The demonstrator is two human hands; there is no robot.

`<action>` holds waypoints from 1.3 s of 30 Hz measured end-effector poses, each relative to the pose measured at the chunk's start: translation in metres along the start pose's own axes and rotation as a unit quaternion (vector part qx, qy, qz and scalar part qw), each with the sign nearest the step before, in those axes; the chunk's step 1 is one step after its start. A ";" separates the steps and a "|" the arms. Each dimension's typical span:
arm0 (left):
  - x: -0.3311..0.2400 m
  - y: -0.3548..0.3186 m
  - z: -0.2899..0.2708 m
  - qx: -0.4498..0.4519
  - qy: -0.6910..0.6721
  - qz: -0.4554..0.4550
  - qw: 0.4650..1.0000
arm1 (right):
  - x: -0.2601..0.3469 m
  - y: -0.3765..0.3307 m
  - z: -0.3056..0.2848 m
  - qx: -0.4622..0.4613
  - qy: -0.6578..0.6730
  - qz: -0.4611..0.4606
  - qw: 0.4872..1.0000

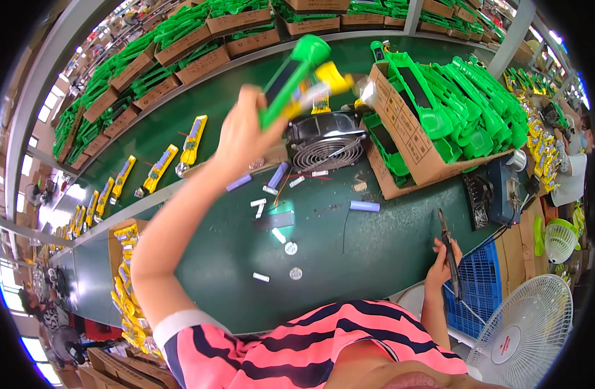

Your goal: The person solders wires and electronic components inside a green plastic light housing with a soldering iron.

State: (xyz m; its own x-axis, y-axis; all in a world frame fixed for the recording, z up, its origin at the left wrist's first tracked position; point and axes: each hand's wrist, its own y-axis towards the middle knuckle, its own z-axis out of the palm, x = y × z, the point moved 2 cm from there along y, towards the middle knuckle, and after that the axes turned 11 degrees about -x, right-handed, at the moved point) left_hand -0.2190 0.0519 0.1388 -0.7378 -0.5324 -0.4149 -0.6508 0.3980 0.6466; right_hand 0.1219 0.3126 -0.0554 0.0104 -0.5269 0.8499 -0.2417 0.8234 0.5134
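Note:
My left hand is raised over the bench, its fingers closed around a green plastic casing. A yellow part shows against the casing's right side, smeared by motion; whether they are joined I cannot tell. Low at the right, my right hand grips a soldering iron, its tip pointing away from me. Below the casing sits a black fan with a round wire guard. Purple battery cells, small white strips and round white stickers lie scattered on the green bench.
A carton heaped with green casings stands at the right back, beside a blue soldering station. Yellow assemblies line the far left strip, and more fill a box. A blue crate and white fan flank my right arm.

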 end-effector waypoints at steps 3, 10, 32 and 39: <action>0.066 0.080 0.069 0.021 0.046 -0.092 0.994 | 0.000 -0.004 0.001 0.005 -0.003 0.009 1.000; 0.170 0.112 0.244 0.094 0.003 -0.265 0.959 | -0.011 -0.007 -0.008 0.025 -0.050 -0.006 0.998; 0.107 0.107 0.213 0.210 -0.191 -0.204 0.937 | -0.006 -0.009 -0.011 -0.014 -0.022 -0.014 1.000; 0.096 0.112 -0.012 0.017 0.012 0.031 0.999 | 0.026 0.011 -0.026 -0.058 -0.033 -0.082 0.994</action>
State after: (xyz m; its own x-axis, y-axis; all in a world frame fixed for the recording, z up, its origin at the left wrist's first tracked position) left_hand -0.3605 0.0362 0.1795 -0.7723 -0.5243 -0.3587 -0.6102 0.4551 0.6485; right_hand 0.1448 0.3132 -0.0243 -0.0235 -0.6654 0.7461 -0.1287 0.7421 0.6578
